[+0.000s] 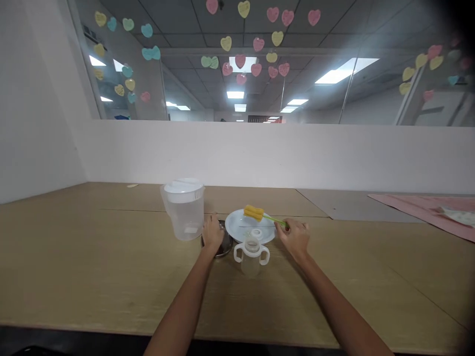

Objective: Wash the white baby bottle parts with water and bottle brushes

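My right hand (296, 237) is closed on the green handle of a brush with a yellow sponge head (254, 212). The sponge is above the far part of a white plate (234, 228), on which a small clear and white piece (256, 233) lies. My left hand (213, 231) is at a dark round metal dish (224, 247), its fingers bent down and partly hidden. Between my hands, in front of the plate, a clear bottle (251, 264) with two white handles stands upright without a lid.
A clear lidded pitcher (186, 212) stands just left of my left hand. A pink cloth (415, 205) lies at the far right beside a grey sheet (334, 203). A white wall (260, 155) rises behind the wooden table (92, 262).
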`<state>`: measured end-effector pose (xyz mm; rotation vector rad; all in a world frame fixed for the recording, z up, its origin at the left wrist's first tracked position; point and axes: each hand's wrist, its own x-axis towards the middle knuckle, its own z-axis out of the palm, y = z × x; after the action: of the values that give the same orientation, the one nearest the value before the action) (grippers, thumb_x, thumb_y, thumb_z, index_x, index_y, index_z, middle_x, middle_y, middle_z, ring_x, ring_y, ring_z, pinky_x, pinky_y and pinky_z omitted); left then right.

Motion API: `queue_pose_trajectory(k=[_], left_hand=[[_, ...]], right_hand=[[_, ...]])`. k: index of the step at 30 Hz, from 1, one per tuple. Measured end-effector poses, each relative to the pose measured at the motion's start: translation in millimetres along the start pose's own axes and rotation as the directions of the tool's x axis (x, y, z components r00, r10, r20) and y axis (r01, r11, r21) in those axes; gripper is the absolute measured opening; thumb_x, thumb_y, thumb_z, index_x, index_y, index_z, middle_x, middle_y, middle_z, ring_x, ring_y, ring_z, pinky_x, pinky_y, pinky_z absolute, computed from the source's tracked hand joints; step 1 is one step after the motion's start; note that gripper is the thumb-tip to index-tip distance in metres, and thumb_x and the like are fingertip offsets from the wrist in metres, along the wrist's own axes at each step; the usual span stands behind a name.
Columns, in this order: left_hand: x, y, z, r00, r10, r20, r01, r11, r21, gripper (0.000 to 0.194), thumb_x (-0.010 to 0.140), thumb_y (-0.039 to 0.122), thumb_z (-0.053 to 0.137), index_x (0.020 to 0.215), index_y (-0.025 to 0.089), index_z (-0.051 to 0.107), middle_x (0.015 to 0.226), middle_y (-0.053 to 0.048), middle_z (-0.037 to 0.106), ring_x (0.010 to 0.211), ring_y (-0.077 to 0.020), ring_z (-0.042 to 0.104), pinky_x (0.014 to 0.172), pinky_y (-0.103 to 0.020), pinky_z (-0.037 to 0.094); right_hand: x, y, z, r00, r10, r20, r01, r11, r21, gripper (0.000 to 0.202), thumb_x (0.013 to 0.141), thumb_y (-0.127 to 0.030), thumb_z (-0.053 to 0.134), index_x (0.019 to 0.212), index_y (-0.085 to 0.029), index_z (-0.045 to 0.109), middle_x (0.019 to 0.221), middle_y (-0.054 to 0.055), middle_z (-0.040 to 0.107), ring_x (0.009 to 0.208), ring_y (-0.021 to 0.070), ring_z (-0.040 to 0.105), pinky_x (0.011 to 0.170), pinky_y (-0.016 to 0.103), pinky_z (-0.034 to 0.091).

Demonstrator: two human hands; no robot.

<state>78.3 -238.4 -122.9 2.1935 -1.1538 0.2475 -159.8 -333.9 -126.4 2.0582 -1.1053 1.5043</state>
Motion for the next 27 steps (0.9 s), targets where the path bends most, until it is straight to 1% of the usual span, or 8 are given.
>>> queue_pose_trajectory(k=[8, 12, 14, 15, 17, 19, 24, 27], left_hand=[[1.4, -7.3, 1.8, 1.0, -0.002, 0.004, 0.003, 0.995, -0.099, 0.057, 0.065, 0.008, 0.049, 0.12, 0.016, 0.037, 0.116, -0.011, 0.048, 0.103, -0.0213, 0.05, 0.083, -0.029, 0.041], [-1.0, 7.9, -5.2, 0.979, 0.125, -0.161, -0.162, 0.955, -0.248, 0.046, 0.07, 0.008, 0.042, 0.115, 0.015, 0.045, 0.114, -0.008, 0.053, 0.106, -0.0184, 0.048, 0.091, -0.029, 0.037], [-3.3, 16.2, -5.1, 0.962, 0.254, -0.099, -0.273, 0.898, -0.345, 0.037, 0.076, 0.014, 0.039, 0.111, 0.016, 0.05, 0.109, -0.005, 0.057, 0.1, -0.0158, 0.052, 0.089, -0.027, 0.038], [-4.8, 19.5, -4.0, 0.937, 0.349, -0.025, -0.333, 0.865, -0.375, 0.032, 0.079, 0.019, 0.038, 0.107, 0.017, 0.053, 0.106, -0.004, 0.06, 0.098, -0.0152, 0.053, 0.089, -0.027, 0.039], [-8.2, 24.1, -0.8, 0.836, 0.533, 0.131, -0.457, 0.809, -0.37, 0.028, 0.082, 0.028, 0.038, 0.096, 0.02, 0.061, 0.105, -0.003, 0.062, 0.099, -0.0163, 0.053, 0.091, -0.029, 0.036], [-11.0, 26.0, 2.1, 0.747, 0.622, 0.234, -0.548, 0.776, -0.313, 0.031, 0.082, 0.034, 0.037, 0.086, 0.022, 0.065, 0.11, -0.002, 0.06, 0.102, -0.0186, 0.051, 0.095, -0.033, 0.032], [-11.9, 27.4, 0.2, 0.7, 0.649, 0.298, -0.595, 0.761, -0.259, 0.034, 0.084, 0.035, 0.034, 0.087, 0.022, 0.066, 0.102, -0.003, 0.064, 0.103, -0.019, 0.051, 0.095, -0.035, 0.03], [-11.7, 29.1, -2.6, 0.702, 0.648, 0.297, -0.577, 0.761, -0.296, 0.033, 0.084, 0.034, 0.035, 0.083, 0.023, 0.067, 0.096, -0.002, 0.066, 0.1, -0.0184, 0.053, 0.094, -0.035, 0.031]], right_hand=[[1.2, -2.7, -1.5, 1.0, 0.007, 0.02, -0.008, 1.0, 0.012, 0.03, 0.077, -0.039, 0.047, 0.064, -0.015, 0.06, 0.053, 0.001, 0.057, 0.055, 0.0133, 0.049, 0.064, 0.027, 0.024], [2.3, -2.7, -1.6, 0.999, 0.031, 0.009, -0.031, 1.0, 0.002, 0.031, 0.078, -0.04, 0.046, 0.066, -0.014, 0.061, 0.055, 0.002, 0.058, 0.057, 0.0139, 0.05, 0.064, 0.027, 0.024], [2.3, -2.3, -1.1, 0.999, 0.04, 0.012, -0.04, 0.999, -0.004, 0.032, 0.078, -0.04, 0.046, 0.066, -0.015, 0.061, 0.055, 0.002, 0.059, 0.058, 0.0142, 0.05, 0.064, 0.027, 0.024], [2.3, -2.2, -0.9, 0.999, 0.044, 0.015, -0.044, 0.999, -0.005, 0.032, 0.078, -0.039, 0.046, 0.067, -0.015, 0.061, 0.056, 0.002, 0.059, 0.058, 0.0143, 0.05, 0.064, 0.027, 0.024], [2.1, -2.2, -0.5, 0.998, 0.051, 0.023, -0.051, 0.999, 0.002, 0.031, 0.078, -0.039, 0.047, 0.067, -0.015, 0.061, 0.056, 0.002, 0.059, 0.058, 0.0141, 0.05, 0.064, 0.027, 0.024], [2.0, -2.6, -0.3, 0.998, 0.058, 0.027, -0.059, 0.998, 0.016, 0.029, 0.077, -0.039, 0.048, 0.067, -0.015, 0.061, 0.057, 0.002, 0.059, 0.058, 0.0136, 0.051, 0.064, 0.027, 0.024], [1.8, -3.7, 0.4, 0.996, 0.075, 0.038, -0.076, 0.997, 0.028, 0.027, 0.076, -0.038, 0.05, 0.066, -0.015, 0.061, 0.056, 0.001, 0.058, 0.058, 0.0136, 0.051, 0.064, 0.027, 0.024], [1.5, -3.0, 1.4, 0.995, 0.092, 0.045, -0.093, 0.995, 0.03, 0.027, 0.076, -0.038, 0.05, 0.066, -0.015, 0.06, 0.057, 0.001, 0.059, 0.058, 0.0136, 0.05, 0.064, 0.027, 0.024]])
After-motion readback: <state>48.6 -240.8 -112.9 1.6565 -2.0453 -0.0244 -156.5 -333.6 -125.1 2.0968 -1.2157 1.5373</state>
